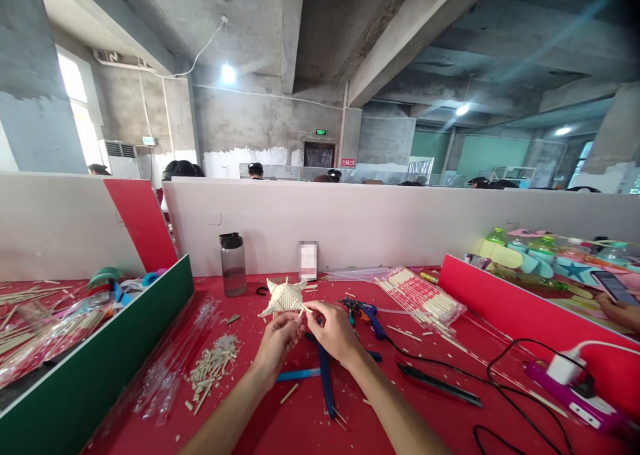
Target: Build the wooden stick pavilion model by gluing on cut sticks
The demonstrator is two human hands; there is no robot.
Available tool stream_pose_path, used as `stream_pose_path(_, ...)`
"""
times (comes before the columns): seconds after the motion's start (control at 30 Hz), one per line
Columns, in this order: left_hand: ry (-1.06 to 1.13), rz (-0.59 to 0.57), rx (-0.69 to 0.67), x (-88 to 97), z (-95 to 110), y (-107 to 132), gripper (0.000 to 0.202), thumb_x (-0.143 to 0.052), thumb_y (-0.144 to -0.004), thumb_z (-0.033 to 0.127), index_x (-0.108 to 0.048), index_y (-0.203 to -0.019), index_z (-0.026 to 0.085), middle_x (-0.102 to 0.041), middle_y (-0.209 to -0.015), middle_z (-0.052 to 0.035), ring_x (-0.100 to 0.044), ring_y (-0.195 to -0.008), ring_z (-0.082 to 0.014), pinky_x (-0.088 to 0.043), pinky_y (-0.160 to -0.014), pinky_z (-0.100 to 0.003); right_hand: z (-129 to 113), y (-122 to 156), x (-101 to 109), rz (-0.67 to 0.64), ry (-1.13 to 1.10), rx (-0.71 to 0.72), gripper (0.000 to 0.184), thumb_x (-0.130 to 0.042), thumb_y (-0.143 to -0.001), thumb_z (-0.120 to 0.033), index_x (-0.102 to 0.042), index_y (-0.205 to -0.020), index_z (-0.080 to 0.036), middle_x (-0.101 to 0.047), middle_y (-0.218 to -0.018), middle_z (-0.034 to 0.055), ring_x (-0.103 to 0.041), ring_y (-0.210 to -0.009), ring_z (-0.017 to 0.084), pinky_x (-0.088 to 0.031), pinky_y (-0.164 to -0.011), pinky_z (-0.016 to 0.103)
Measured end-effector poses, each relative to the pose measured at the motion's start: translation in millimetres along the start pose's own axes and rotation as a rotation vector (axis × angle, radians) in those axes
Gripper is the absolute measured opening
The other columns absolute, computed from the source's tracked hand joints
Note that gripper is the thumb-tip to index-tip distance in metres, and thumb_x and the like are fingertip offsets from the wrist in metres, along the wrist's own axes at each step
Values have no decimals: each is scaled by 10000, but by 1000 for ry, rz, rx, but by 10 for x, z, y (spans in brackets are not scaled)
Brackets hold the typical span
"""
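A pale model built of thin wooden sticks (pixel 285 296), like a small roof with upturned corners, is just beyond my hands. My left hand (pixel 276 343) is closed, its thumb and fingers pinching at the model's near edge. From the right, my right hand (pixel 336 334) pinches a short wooden stick (pixel 301 312) at the same corner. Whether the model rests on the table or hangs in my fingers I cannot tell. Under my hands lie blue-handled pliers (pixel 326 382), partly hidden, and a light blue strip (pixel 299 374). A blue glue gun (pixel 369 314) lies just right of my right hand.
Cut stick pieces (pixel 215 365) and clear plastic wrappers (pixel 173 355) lie left. A water bottle (pixel 233 265) stands behind. Packed sticks (pixel 425 295), a black utility knife (pixel 440 384), cables and a purple power strip (pixel 575 395) are right. Another person's hand (pixel 620 312) holds a phone beyond the red divider (pixel 500 288).
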State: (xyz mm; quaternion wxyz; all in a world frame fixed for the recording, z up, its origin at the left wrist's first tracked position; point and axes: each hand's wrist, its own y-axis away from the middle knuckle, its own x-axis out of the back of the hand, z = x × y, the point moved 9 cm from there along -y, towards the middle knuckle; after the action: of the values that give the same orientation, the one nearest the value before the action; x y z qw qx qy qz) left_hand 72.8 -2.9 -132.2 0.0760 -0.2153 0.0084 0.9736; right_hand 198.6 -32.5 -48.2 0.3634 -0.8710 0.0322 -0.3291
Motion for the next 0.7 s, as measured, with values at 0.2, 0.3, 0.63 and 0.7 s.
stream_pose_path(0.2,-1,-12,9,15,-26,-8,310,-859,-636,364,-675,-792,169,-661,-673,15,-535,-539,-84,-359,-528,-188,4,-1,1,0,-1,-7,245,-553,-899,-192,-712,-1082,-231,-766,-927,36,-697,-791,178,-519,-738,244)
stream_pose_path(0.3,6,-25,19,16,-47,-9,307,-858,-641,363,-683,-809,175,-667,-679,18,-544,-550,-81,-359,-534,-186,13,0,0,1,-4,-12,246,-556,-898,-198,-714,-1084,-230,-767,-938,38,-699,-793,179,-518,-718,237)
stream_pose_path(0.63,-17,-31,16,-27,-33,20,322,-856,-642,389,-692,-816,174,-661,-691,16,-531,-555,-76,-344,-521,-186,7,-1,5,-1,-7,-15,240,-545,-910,-209,-716,-1075,-241,-765,-919,33,-697,-786,176,-512,-714,238)
stream_pose_path(0.7,-18,-23,34,-34,-40,29,334,-860,-626,395,-690,-814,178,-674,-706,10,-545,-560,-83,-346,-520,-190,5,-1,5,-1,-11,-10,245,-549,-906,-198,-716,-1079,-245,-765,-916,30,-698,-782,173,-513,-712,235)
